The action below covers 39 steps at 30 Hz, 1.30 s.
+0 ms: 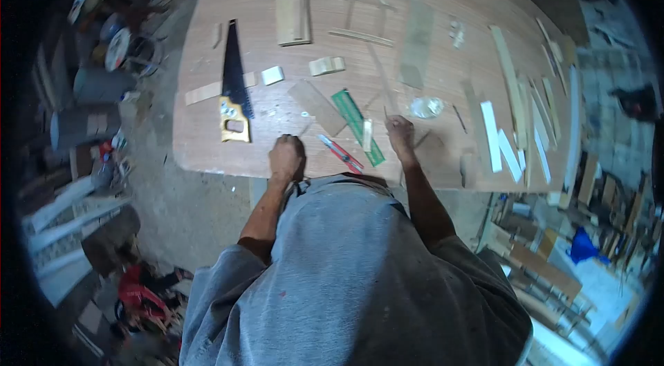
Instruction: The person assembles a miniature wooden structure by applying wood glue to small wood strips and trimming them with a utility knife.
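Observation:
My right hand [400,134] is closed on the lower end of a thin wooden strip [381,76], which points away from me across the table. My left hand [287,156] rests at the table's front edge with its fingers curled; I cannot tell what is in it. Between the hands lie a red utility knife [340,154], a green ruler [354,120] with a short wood piece [367,135] across it, and a flat brown board [318,107]. Beyond the right hand sits a clear plastic bag [427,107]. A handsaw [235,86] with a wooden handle lies past my left hand.
Small wood blocks [326,66] and a stack of boards [293,6] lie farther back on the table [207,41]. A small frame of thin strips [366,10] is near the far middle. Long strips [508,69] cover the right side. Scrap wood [546,269] fills the floor at right.

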Tool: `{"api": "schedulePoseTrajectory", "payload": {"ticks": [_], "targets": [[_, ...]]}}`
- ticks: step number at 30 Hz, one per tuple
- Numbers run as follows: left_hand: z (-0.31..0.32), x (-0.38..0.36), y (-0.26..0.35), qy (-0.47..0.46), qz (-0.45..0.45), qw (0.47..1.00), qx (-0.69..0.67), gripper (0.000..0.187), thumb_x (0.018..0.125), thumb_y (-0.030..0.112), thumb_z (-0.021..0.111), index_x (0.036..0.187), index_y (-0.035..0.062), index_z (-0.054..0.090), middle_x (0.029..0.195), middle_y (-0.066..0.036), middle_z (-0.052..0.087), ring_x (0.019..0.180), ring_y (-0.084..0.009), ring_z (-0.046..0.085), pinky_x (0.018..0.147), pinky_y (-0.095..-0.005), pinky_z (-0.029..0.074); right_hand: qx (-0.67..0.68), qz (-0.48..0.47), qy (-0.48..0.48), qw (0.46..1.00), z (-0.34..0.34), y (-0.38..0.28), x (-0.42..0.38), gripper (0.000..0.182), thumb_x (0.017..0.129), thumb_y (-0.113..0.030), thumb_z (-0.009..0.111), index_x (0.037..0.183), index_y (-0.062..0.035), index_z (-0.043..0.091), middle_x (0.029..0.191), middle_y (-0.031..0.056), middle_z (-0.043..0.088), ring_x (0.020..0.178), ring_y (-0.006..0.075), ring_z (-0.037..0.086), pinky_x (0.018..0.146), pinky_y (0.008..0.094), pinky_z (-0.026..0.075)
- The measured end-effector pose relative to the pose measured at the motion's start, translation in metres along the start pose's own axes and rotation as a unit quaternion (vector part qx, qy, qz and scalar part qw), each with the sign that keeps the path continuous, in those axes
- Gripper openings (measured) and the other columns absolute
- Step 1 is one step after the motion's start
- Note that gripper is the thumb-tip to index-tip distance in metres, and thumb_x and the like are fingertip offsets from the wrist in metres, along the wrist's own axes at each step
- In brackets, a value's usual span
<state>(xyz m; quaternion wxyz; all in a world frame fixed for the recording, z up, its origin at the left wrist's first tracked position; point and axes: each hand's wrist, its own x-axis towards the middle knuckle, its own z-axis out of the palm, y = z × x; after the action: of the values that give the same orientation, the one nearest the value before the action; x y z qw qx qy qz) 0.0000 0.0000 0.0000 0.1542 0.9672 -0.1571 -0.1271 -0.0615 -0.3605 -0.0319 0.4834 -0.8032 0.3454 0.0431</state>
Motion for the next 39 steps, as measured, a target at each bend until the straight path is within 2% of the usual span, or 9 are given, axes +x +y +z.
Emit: {"api": "schedulePoseTrajectory", "payload": {"ticks": [2,6,10,12,15,22,24,31,39], "targets": [[0.004,0.016,0.025,-0.025,0.002,0.999,-0.044,0.022,0.08,0.018,0.058,0.094,0.0012,0.056,0.091,-0.017,0.061,0.087,-0.0365,0.061,0.072,-0.0492,0.052,-0.092,-0.06,0.087,0.99,-0.035,-0.022,-0.015,0.016,0.084,-0.009,0.064,0.098,-0.005,0.069,0.085,0.0097,0.069,0.079,0.0181,0.067,0.073,0.0317,0.053],[-0.02,0.003,0.009,-0.03,-0.025,0.999,-0.024,0.018,0.087,0.02,0.055,0.092,0.0035,0.06,0.092,-0.017,0.062,0.085,-0.0367,0.063,0.07,-0.049,0.051,0.124,-0.006,-0.003,0.992,-0.03,-0.003,-0.044,0.019,0.088,-0.012,0.061,0.105,-0.0032,0.065,0.086,0.0054,0.068,0.072,0.0129,0.065,0.058,0.0268,0.053],[-0.032,0.013,0.028,0.013,0.003,0.999,-0.046,0.018,0.089,0.022,0.055,0.092,0.0058,0.063,0.09,-0.017,0.064,0.08,-0.0381,0.063,0.069,-0.0489,0.051,0.12,-0.011,0.09,0.989,-0.048,0.012,-0.056,0.016,0.087,-0.013,0.062,0.099,-0.0041,0.067,0.083,0.0076,0.069,0.071,0.0189,0.067,0.06,0.03,0.054],[-0.028,0.014,0.048,0.015,0.037,0.998,-0.056,0.019,0.089,0.022,0.056,0.091,0.0051,0.064,0.088,-0.016,0.065,0.079,-0.0381,0.064,0.069,-0.0483,0.05,-0.137,-0.13,0.111,0.976,-0.05,0.014,-0.075,0.015,0.083,-0.019,0.066,0.088,-0.0057,0.069,0.081,0.0121,0.069,0.073,0.0267,0.068,0.064,0.0348,0.054],[-0.025,0.011,0.094,-0.024,0.049,0.995,-0.078,0.02,0.087,0.023,0.058,0.092,0.0049,0.065,0.09,-0.018,0.066,0.081,-0.0378,0.064,0.071,-0.0476,0.051,-0.26,-0.049,0.026,0.964,-0.031,-0.007,-0.097,0.017,0.079,-0.025,0.069,0.078,-0.0073,0.069,0.08,0.0147,0.068,0.076,0.0308,0.067,0.069,0.0384,0.053],[-0.003,-0.013,0.16,-0.051,0.03,0.98,-0.188,0.025,0.087,0.024,0.063,0.096,0.0014,0.067,0.086,-0.016,0.069,0.076,-0.0305,0.067,0.067,-0.0412,0.052,-0.161,-0.049,0.017,0.986,-0.042,0.001,-0.097,0.017,0.079,-0.021,0.07,0.082,-0.0045,0.068,0.077,0.0119,0.068,0.069,0.0258,0.066,0.064,0.0357,0.052],[0.008,-0.011,0.169,-0.188,-0.045,0.862,-0.469,0.026,0.088,0.02,0.065,0.101,-0.002,0.067,0.084,-0.008,0.068,0.069,-0.0158,0.063,0.061,-0.0304,0.05,0.174,-0.08,-0.126,0.973,-0.049,0.005,-0.099,0.011,0.083,-0.009,0.061,0.083,0.0005,0.065,0.077,0.0085,0.066,0.07,0.0159,0.063,0.063,0.0296,0.049],[-0.017,-0.01,0.234,-0.201,-0.128,0.666,-0.706,0.029,0.087,0.015,0.068,0.112,-0.0002,0.063,0.087,-0.003,0.068,0.07,-0.0075,0.058,0.056,-0.0234,0.046,0.247,-0.077,-0.252,0.932,-0.086,-0.041,-0.118,0.006,0.087,-0.006,0.058,0.089,-0.0012,0.061,0.075,0.001,0.059,0.064,0.0067,0.05,0.057,0.0217,0.041],[-0.036,0.007,0.212,-0.262,-0.1,0.587,-0.759,0.017,0.09,0.019,0.064,0.103,0.0075,0.064,0.087,0.0,0.064,0.07,-0.0067,0.055,0.05,-0.0203,0.041,0.362,-0.069,-0.334,0.868,-0.081,-0.061,-0.112,0.01,0.093,-0.015,0.057,0.097,-0.0063,0.06,0.075,-0.0029,0.055,0.06,0.0026,0.046,0.05,0.0171,0.035]]}}
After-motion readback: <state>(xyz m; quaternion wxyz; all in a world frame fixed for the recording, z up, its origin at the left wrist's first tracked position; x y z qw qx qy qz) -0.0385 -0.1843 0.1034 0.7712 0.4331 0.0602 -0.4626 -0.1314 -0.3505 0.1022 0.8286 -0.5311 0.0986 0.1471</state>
